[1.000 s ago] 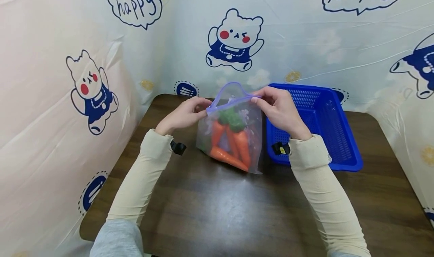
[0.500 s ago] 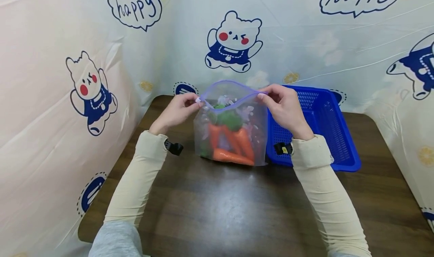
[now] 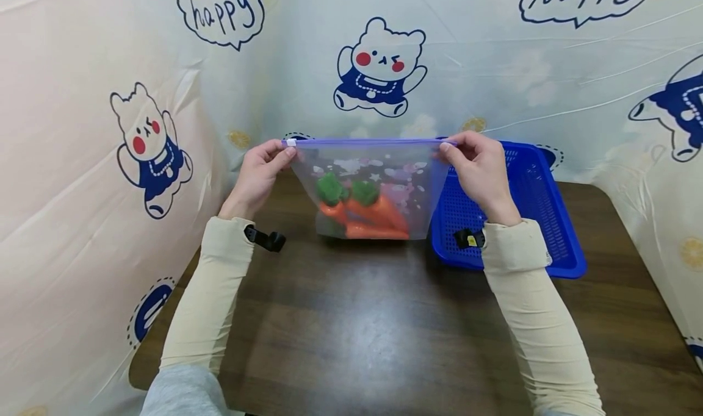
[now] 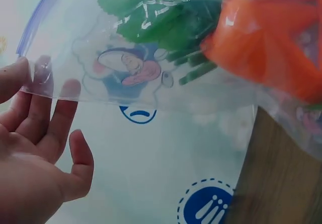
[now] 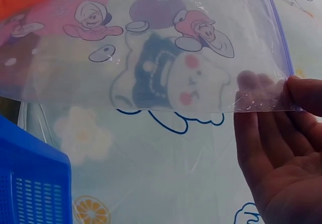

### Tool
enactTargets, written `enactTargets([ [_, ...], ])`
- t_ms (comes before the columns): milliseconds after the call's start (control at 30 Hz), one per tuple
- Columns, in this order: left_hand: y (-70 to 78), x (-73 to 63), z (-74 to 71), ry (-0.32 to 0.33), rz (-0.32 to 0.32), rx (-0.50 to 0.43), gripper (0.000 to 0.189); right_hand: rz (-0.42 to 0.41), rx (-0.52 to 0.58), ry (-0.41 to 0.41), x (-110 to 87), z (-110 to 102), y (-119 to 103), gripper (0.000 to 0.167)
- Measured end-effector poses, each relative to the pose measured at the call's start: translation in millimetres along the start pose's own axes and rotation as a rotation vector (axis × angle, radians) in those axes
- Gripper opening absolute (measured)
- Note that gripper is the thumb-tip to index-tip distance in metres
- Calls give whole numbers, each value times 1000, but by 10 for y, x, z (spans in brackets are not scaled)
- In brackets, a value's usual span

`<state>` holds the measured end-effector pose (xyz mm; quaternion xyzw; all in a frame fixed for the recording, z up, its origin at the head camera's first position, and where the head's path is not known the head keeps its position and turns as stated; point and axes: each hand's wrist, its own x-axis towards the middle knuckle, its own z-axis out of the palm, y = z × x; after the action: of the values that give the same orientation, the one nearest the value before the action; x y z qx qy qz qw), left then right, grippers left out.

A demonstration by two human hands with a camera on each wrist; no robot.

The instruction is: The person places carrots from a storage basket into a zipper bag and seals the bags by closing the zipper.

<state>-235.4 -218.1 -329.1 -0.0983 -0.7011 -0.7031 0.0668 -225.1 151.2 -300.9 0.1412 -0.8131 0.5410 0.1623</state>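
A clear zip bag (image 3: pixel 420 205) with a purple top strip and printed cartoon figures is stretched between my two hands. Several orange carrots (image 3: pixel 379 216) with green tops lie inside it, toward the bottom. My left hand (image 3: pixel 257 175) pinches the top left corner, right by the white slider (image 3: pixel 291 142). At the top right corner my right hand (image 3: pixel 483 171) pinches the strip between thumb and fingers. The strip runs straight, its two edges together. In both wrist views the fingers (image 4: pixel 43 113) show through the film behind the bag's corner.
Right of the bag, partly behind my right hand, a blue plastic basket (image 3: pixel 568 245) stands on the dark wooden table (image 3: pixel 351 337). A printed cloth (image 3: pixel 472 68) with bears hangs behind and at both sides.
My hands have moved apart, the left one farther left. The bag's mouth, gaping half a second ago, is pulled straight and flat, and the bag hangs spread wide.
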Motion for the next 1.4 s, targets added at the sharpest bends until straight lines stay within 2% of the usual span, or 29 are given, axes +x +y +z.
enactTargets([
  [133, -7, -6, 33, 30, 24, -35, 8, 58, -31, 5, 1, 2, 53, 24],
  [267, -22, 1, 65, 93, 25, -135, 5, 114, -65, -9, -7, 5, 89, 25],
  [333, -30, -1, 66, 105, 20, -175, 4, 123, -91, -18, -13, 0, 99, 25],
  [400, -38, -5, 63, 93, 9, -211, 4, 115, -127, -27, -17, -8, 101, 24],
  [500, -52, -21, 42, 41, -19, -262, 7, 94, -182, -38, -15, -9, 87, 25],
  [667, -82, -55, -4, -16, -101, -361, 12, 85, -231, -63, -16, 3, 32, 27],
  [800, -116, -75, -27, -17, -125, -333, 11, 96, -250, -83, -23, 12, 4, 28],
  [900, -129, -82, -12, 9, -83, -255, 8, 79, -285, -78, -33, 27, -25, 27],
  [967, -123, -86, 11, 36, -42, -198, 5, 34, -305, -56, -43, 47, -73, 26],
  [1133, -83, -105, 84, 73, 34, -85, 5, -152, -345, -12, -51, 170, -300, 23],
  [1267, -71, -118, 119, 55, 88, -88, 7, -241, -369, -100, -45, 338, -546, 21],
  [1400, -76, -140, 124, 33, 111, -99, 8, -252, -463, -258, -34, 562, -790, 23],
])
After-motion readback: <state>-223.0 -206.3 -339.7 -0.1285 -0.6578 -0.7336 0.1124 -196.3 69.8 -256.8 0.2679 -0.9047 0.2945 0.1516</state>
